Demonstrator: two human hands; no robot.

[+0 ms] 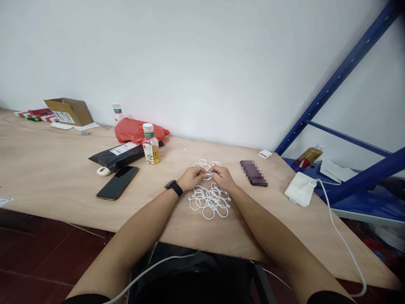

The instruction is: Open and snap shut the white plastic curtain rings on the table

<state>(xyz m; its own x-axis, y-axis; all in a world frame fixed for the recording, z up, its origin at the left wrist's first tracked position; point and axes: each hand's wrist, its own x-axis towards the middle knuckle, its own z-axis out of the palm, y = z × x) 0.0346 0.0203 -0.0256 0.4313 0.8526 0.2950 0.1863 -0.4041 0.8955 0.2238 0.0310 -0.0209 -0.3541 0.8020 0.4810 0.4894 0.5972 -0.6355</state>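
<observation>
Fingertips of my left hand [192, 177] and my right hand [222, 178] nearly meet above the wooden table. Between them they pinch a thin white plastic ring [208, 177], partly hidden by the fingers. A loose pile of similar white rings [209, 202], some with small round knobs, lies just in front of me, below my hands. Behind my fingers a smaller group of white rings [203, 161] rests on the table. A black watch [174, 188] is on my left wrist.
To the left lie a phone [117, 183], a white mouse-like object [103, 171], a black parcel [117, 155], a red bag [133, 130] and a drink bottle [151, 145]. On the right are another phone [253, 173], a white charger [265, 154] and a white power bank [300, 189] with a cable.
</observation>
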